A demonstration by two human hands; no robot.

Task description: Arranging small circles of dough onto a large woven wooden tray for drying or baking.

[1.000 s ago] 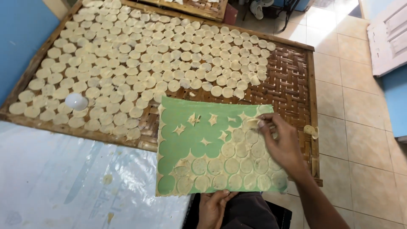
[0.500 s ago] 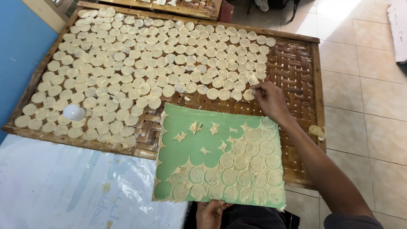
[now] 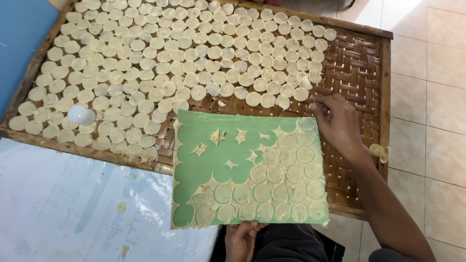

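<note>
Fingers of the right hand [image 3: 335,121] have drawn back from the woven tray [image 3: 359,63] to the green sheet [image 3: 208,136], seemingly pinching a dough round; left hand [image 3: 241,236] grips its near edge.

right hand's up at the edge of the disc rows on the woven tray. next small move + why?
Probably bring the right hand back to the green sheet for another cut disc. It hovers by the last tray disc, whether it holds one is unclear; the left hand steadies the sheet, with cut rounds left.
</note>
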